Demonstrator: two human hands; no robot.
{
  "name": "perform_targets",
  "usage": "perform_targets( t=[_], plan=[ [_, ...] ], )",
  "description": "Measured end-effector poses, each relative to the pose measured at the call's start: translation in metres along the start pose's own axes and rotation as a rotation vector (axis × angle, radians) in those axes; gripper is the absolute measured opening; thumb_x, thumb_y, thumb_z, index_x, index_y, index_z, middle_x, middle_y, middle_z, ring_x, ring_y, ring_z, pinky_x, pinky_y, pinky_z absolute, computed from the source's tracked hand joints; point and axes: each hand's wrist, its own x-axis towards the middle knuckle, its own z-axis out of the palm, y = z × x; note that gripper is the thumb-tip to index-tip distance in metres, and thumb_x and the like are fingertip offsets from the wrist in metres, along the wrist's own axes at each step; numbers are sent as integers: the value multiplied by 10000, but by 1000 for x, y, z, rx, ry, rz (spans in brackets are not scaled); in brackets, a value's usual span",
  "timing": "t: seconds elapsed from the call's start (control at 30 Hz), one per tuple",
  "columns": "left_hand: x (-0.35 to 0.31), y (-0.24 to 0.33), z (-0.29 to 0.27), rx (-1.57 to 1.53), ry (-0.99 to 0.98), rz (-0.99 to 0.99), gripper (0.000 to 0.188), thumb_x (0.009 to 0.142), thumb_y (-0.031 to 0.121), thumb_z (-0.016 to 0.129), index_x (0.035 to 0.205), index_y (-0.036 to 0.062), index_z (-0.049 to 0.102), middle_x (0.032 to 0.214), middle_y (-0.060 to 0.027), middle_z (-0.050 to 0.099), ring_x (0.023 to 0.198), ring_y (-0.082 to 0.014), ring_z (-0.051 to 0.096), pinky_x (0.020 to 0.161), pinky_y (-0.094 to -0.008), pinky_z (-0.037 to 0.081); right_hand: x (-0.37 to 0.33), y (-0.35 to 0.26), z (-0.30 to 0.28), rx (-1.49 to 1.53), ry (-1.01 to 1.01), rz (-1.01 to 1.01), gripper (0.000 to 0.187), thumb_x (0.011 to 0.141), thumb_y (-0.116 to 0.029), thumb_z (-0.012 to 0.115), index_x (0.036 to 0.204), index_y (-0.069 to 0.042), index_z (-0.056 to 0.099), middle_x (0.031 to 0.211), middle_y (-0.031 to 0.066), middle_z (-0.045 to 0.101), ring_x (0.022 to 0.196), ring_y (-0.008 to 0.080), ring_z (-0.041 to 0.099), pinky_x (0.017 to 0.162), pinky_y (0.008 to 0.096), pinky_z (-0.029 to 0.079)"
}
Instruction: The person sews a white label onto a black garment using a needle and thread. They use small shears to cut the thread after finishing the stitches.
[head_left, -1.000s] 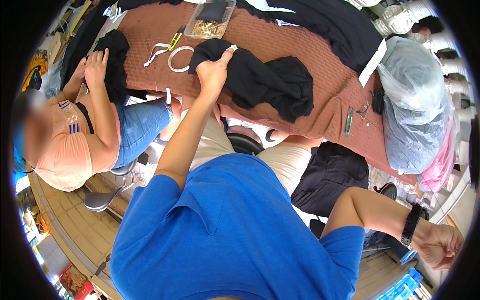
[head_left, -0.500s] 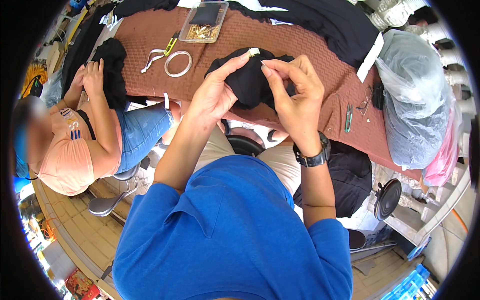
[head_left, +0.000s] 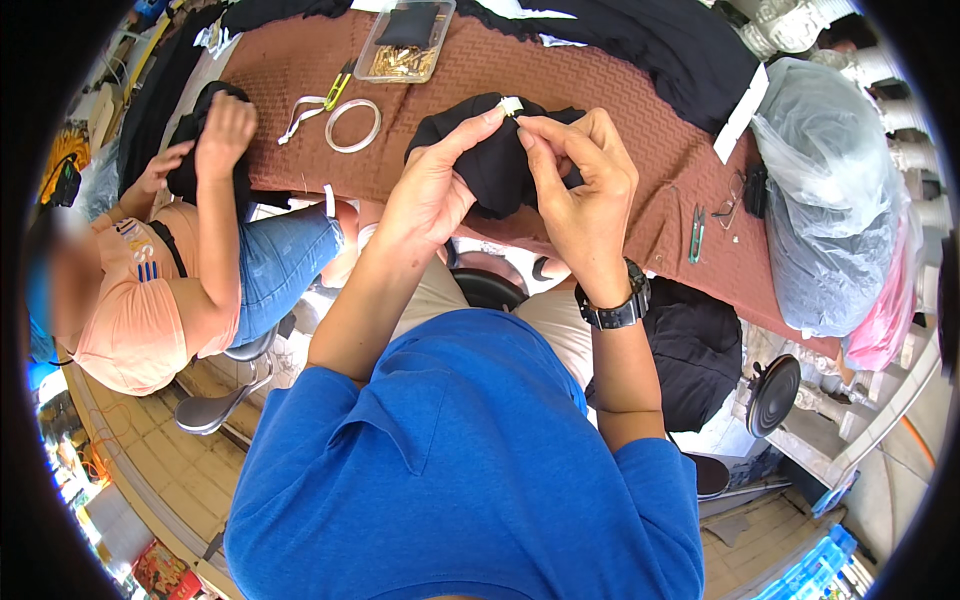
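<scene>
Black cloth (head_left: 490, 165) is bunched above the near edge of the table, with a small white tag (head_left: 512, 104) at its top. My left hand (head_left: 437, 187) grips the cloth, its thumb pressed beside the tag. My right hand (head_left: 588, 185) is closed in a pinch, thumb against forefinger, right by the tag. Whatever lies between those fingertips is too small to name. Part of the cloth is hidden behind both hands.
On the brown tablecloth (head_left: 300, 75) lie a clear box (head_left: 405, 72) of gold-coloured pieces, yellow snips (head_left: 338, 88), a clear ring (head_left: 353, 126) and green snips (head_left: 696, 235). A stuffed plastic bag (head_left: 830, 210) bounds the right. Another person (head_left: 150, 310) handles black cloth at left.
My right hand has shifted slightly left, bringing its fingertips up to the tag. My left hand keeps its hold. The other person's hands have moved apart, one rising.
</scene>
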Motion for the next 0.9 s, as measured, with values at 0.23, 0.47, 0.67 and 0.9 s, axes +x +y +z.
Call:
perform_targets(
  t=[0.23, 0.47, 0.67, 0.9],
  plan=[
    [-2, 0, 2, 40, 56, 19, 304, 917, 124, 718, 1176, -22, 657, 1101, -100, 702, 1009, -165, 692, 887, -308, 570, 0, 0, 0, 16, -17, 7, 170, 822, 54, 719, 976, -10, 754, 748, 50, 532, 596, 115, 515, 514, 259, 416],
    [-4, -5, 6, 144, 128, 122, 358, 894, 97, 745, 1198, -72, 657, 1160, -117, 694, 1036, -142, 671, 896, -276, 540, 1, -2, -2, 8, -47, 49, 147, 810, 61, 712, 945, 12, 745, 735, 63, 535, 575, 130, 524, 511, 267, 417],
    [-2, -16, 4, 290, 203, 323, 275, 876, 95, 772, 1080, -83, 719, 1059, -94, 725, 969, -93, 659, 867, -229, 520, 2, -2, -1, -32, -95, 112, 133, 807, 26, 721, 934, 2, 756, 693, 50, 545, 570, 118, 523, 513, 261, 409],
    [2, -21, -1, 469, 245, 490, 249, 853, 147, 813, 985, -55, 752, 948, -39, 723, 807, -54, 632, 703, -204, 504, 3, -1, 5, -40, -115, 149, 125, 779, 32, 732, 904, 19, 728, 722, 104, 596, 570, 167, 578, 520, 304, 453]
  ],
)
